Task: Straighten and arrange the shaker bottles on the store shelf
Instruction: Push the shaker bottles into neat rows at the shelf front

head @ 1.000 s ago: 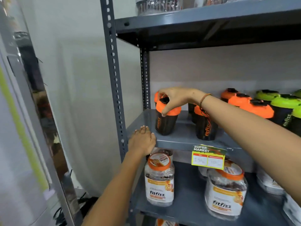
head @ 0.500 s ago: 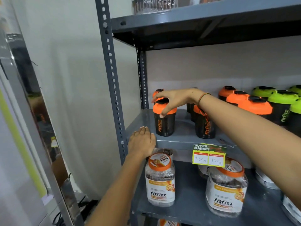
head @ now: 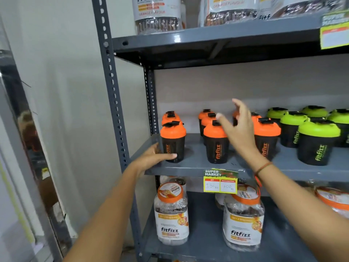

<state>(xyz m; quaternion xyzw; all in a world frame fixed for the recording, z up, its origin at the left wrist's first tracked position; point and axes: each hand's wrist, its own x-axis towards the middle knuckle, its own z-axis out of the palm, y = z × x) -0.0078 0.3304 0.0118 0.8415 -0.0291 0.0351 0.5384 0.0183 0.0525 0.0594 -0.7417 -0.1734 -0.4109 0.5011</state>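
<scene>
Black shaker bottles stand in rows running front to back on the grey middle shelf [head: 188,169]. Three rows have orange lids and the rows further right have green lids [head: 317,143]. My left hand [head: 154,157] wraps the base of the front-left orange-lid bottle [head: 173,138], with the thumb across its front. That bottle stands upright at the shelf's left corner. My right hand [head: 238,129] hovers open with fingers spread, between the middle front orange-lid bottle [head: 216,146] and the right front one [head: 266,138]. It hides part of the bottles behind it.
A yellow price tag [head: 220,182] hangs from the shelf edge. Clear Fitfizz jars [head: 171,216] with orange lids fill the shelf below, and more jars [head: 156,14] sit on the shelf above. The perforated steel upright [head: 111,91] bounds the left side, with a white wall beyond it.
My right hand has let go of the front-left bottle's lid and moved up and to the right, now open. My left hand left the shelf edge and closed on that bottle's base.
</scene>
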